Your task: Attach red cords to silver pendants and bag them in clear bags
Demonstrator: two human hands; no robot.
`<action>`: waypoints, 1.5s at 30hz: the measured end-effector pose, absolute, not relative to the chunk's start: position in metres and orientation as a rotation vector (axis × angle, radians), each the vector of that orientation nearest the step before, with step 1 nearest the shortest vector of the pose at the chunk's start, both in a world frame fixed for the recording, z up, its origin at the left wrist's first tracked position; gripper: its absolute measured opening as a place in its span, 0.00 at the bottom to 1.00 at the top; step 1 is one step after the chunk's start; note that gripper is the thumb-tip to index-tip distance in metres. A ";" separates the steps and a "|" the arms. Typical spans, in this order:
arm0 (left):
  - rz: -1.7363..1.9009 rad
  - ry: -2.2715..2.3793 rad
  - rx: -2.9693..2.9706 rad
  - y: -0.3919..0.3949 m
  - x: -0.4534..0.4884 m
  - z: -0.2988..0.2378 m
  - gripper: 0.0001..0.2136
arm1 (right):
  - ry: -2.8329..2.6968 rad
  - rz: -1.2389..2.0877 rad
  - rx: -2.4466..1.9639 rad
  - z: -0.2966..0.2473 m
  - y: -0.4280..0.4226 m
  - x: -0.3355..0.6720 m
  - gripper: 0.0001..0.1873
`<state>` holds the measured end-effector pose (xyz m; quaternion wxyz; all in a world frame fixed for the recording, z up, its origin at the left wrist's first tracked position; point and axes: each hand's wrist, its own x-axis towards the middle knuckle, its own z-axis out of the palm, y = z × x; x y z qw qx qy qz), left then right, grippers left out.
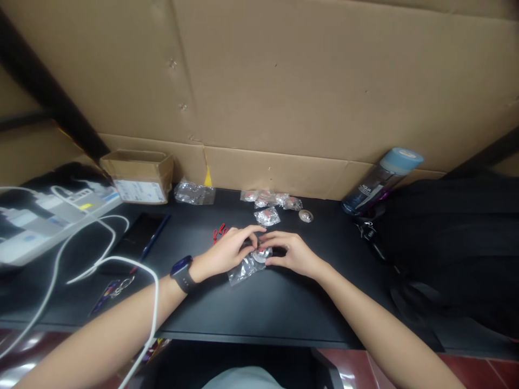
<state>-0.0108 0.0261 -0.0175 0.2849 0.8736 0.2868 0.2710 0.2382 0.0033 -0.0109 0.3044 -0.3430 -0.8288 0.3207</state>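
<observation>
Low over the black desk, both hands meet at a small clear plastic bag (245, 271). A round, shiny disc with red on it (263, 255) lies at the bag's upper end. My left hand (229, 249), with a dark watch on its wrist, pinches the bag's upper edge between thumb and fingers. From the other side, my right hand (299, 255) has curled fingers and thumb at the disc's edge. Red cord loops (221, 232) lie behind my left hand. Just beyond the hands are a bagged disc (267, 216) and a bare round piece (305, 216).
Several bagged discs (279, 200) lie along the cardboard wall (284, 81). Empty-looking plastic bags (194, 193) sit beside a small carton (140, 178). A power strip (44, 232) with white cables is left; a bottle (377, 181) and black backpack (454, 254) stand right.
</observation>
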 end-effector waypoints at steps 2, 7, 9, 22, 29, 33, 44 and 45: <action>0.724 0.763 2.340 0.025 -0.011 -0.017 0.24 | -2.232 0.880 -0.901 -0.009 0.002 0.239 0.18; 0.713 0.758 2.347 0.021 -0.010 -0.017 0.19 | -2.280 0.904 -0.837 -0.005 -0.002 0.239 0.18; 0.728 0.753 2.335 0.021 -0.010 -0.017 0.18 | -2.275 0.922 -0.834 -0.005 -0.003 0.237 0.17; 0.867 0.829 2.245 0.027 -0.011 -0.017 0.14 | -2.076 0.975 -0.932 -0.012 -0.001 0.233 0.14; 0.949 0.842 2.135 0.028 -0.011 -0.018 0.14 | -2.051 0.649 -1.041 -0.001 0.000 0.240 0.14; 1.074 0.906 2.046 0.026 -0.010 -0.018 0.12 | -1.955 0.689 -1.201 -0.005 0.003 0.244 0.24; 1.293 0.846 1.841 0.019 -0.001 -0.016 0.04 | -1.746 0.860 -1.113 -0.003 -0.005 0.228 0.23; 1.322 0.839 1.842 0.018 -0.002 -0.015 0.04 | -1.747 0.829 -1.112 -0.001 -0.007 0.228 0.23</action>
